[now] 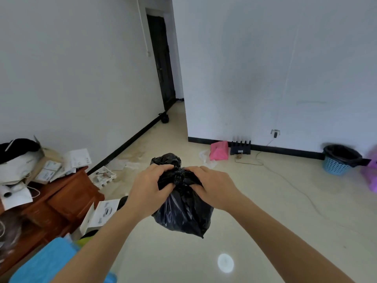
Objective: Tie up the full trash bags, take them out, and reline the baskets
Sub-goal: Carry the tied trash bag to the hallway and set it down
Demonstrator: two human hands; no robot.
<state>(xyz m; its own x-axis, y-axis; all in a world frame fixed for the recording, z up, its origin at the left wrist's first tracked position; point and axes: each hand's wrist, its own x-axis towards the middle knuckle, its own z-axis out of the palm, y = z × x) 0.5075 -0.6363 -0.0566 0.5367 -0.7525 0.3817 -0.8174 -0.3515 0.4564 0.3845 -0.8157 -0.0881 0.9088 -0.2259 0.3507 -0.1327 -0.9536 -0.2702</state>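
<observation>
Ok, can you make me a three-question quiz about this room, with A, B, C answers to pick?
1. Where is the light blue plastic lattice basket?
A) hanging on a hook
B) on the floor by the white wall
C) on a bed

2. What colour is the soft packet lying on the floor by the wall?
A) pink
B) yellow
C) brown

3. How is the top of the shiny black plastic trash bag?
A) spread wide open
B) bunched tight between two hands
C) hooked over a basket rim

Answers:
1 B, it stands on the floor right against the wall's dark skirting.
2 A, it is bright pink.
3 B, the left hand and the right hand both grip the gathered neck.
</observation>
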